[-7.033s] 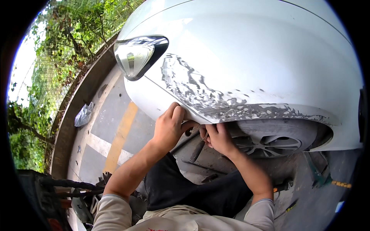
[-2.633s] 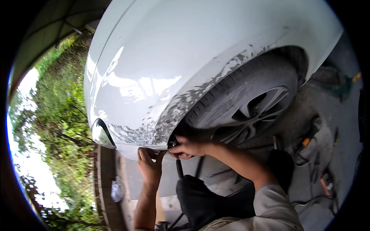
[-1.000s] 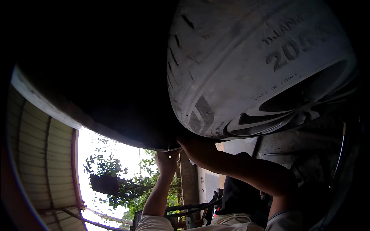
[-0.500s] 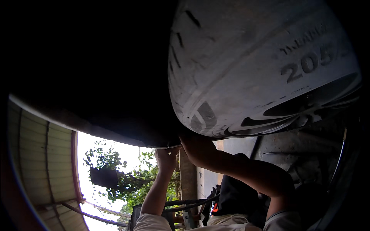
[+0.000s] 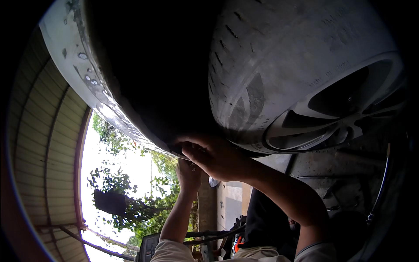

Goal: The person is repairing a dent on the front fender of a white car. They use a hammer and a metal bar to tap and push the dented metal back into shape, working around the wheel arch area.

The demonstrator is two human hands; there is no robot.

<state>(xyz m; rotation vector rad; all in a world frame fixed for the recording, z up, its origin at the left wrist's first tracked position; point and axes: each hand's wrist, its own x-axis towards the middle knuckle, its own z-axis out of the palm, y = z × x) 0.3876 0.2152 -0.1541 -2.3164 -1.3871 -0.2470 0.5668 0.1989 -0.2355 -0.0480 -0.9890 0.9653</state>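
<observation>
A car fender [image 5: 89, 83] with a pale, worn, spotted surface curves down from the upper left, and its inner side is in deep shadow. My right hand [image 5: 214, 157] reaches across to the fender's lower end. Its thumb and fingers are closed at the lip there; the fingertips fade into the dark. Just beneath, my left hand [image 5: 189, 174] is raised against the same lip from outside. Its fingers look curled, but the right hand and the lip partly cover them, hiding what they grip. Close by on the right is a dusty tire [image 5: 279, 74] on a spoked wheel [image 5: 301, 131].
A ribbed metal roof [image 5: 37, 144] spans the left side, with bright sky and leafy plants [image 5: 161, 214] beyond. A dark hose-like line with a metal end [image 5: 379, 187] hangs at the right. Dark trousers [image 5: 264, 218] show below the wheel.
The view has shifted, so more of the fender's outer face shows and the tire sits farther right. My right hand has come out of the shadow and moved left along the lip.
</observation>
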